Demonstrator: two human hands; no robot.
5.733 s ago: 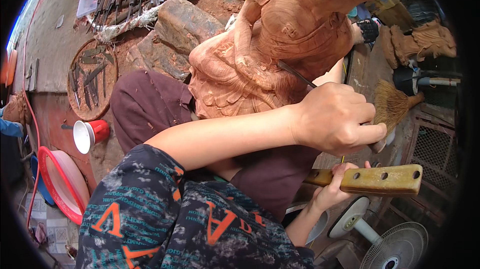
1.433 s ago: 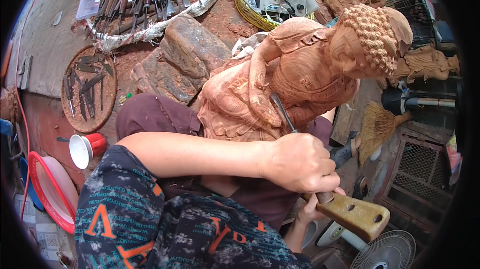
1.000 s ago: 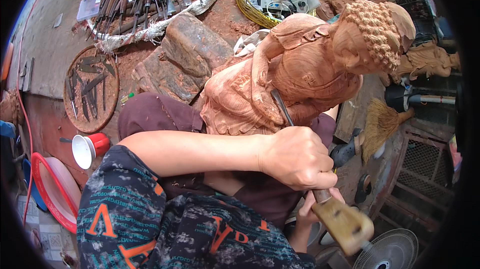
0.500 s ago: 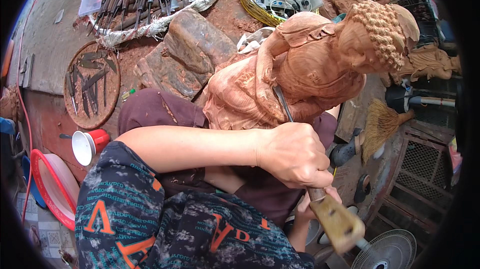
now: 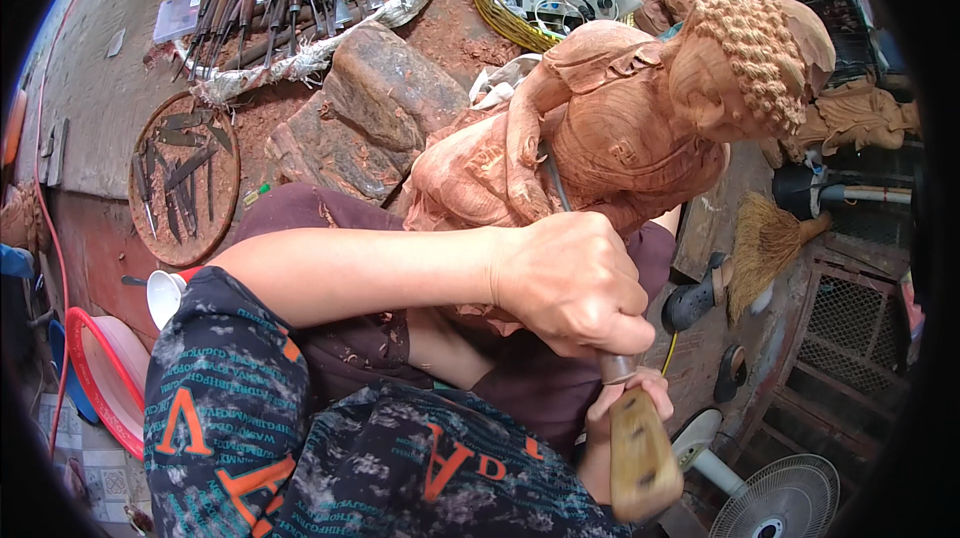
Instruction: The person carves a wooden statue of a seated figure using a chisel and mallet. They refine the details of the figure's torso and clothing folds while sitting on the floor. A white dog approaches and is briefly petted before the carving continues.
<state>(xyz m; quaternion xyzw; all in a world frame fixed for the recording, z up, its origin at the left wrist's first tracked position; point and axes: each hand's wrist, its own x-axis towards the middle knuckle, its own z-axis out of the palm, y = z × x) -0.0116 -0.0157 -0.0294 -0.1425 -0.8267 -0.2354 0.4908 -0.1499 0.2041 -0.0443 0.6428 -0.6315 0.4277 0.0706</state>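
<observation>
Wooden statue [image 5: 625,128] beyond both hands [image 5: 578,283] [image 5: 654,388], chisel [image 5: 558,188] perhaps against it

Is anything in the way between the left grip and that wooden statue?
Nothing visible blocks the left grip from the wooden statue; only the chisel it holds reaches across, its metal running beside the carved forearm.

The left forearm [image 5: 370,278] stretches across from left to right, wrist nearly straight, ending in the left hand [image 5: 575,283], clenched with its back upward. Nearer and slightly right, the right hand [image 5: 650,384] curls its fingers tightly.
</observation>
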